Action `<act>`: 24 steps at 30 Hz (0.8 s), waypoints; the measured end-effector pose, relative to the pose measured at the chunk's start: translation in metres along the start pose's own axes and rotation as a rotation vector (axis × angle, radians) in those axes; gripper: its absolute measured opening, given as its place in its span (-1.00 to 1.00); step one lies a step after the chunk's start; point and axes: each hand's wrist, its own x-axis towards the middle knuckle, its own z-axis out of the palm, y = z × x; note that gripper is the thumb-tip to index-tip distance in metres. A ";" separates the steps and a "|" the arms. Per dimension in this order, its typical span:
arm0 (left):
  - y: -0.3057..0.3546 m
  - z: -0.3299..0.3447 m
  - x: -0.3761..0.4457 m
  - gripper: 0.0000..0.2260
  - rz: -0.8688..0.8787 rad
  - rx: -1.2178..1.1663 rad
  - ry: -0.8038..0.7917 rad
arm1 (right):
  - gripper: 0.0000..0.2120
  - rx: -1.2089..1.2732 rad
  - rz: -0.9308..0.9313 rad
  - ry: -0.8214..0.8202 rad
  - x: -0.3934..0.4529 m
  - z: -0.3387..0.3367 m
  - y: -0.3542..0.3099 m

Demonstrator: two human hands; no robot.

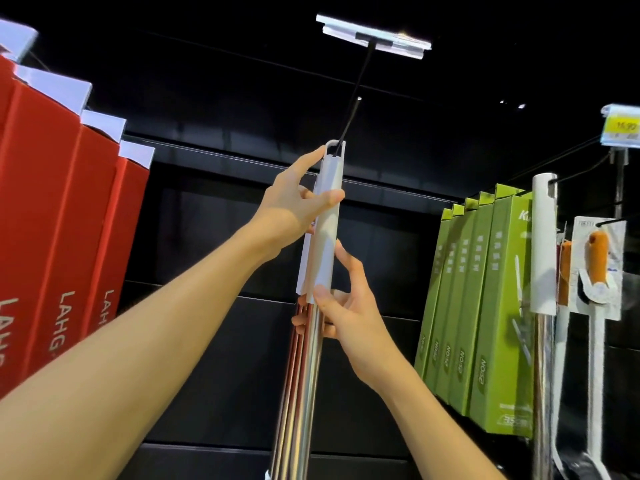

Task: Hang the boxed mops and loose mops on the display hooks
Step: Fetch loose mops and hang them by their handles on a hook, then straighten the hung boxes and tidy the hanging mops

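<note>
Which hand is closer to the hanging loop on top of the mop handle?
Left. The left hand grips just under the hanging loop; the right hand holds the mop handle lower.

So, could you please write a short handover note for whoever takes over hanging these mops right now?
Left hand grips the grey handle cap of the loose mop, its hanging loop at the black display hook.
Right hand pinches the chrome pole just below the cap.
Done: red boxed mops on the left, green boxed mops and a white-capped mop on the right already hang.
Left: confirm the loop is seated, release, hang any remaining mops.
</note>
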 end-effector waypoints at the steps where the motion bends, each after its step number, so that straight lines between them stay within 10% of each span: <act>1: 0.000 0.001 0.001 -0.30 -0.010 0.009 0.000 | -0.40 -0.003 0.007 -0.005 0.001 0.000 0.001; 24: -0.006 -0.010 -0.051 -0.34 -0.056 0.165 -0.053 | -0.38 -0.294 0.061 0.029 -0.023 0.003 0.024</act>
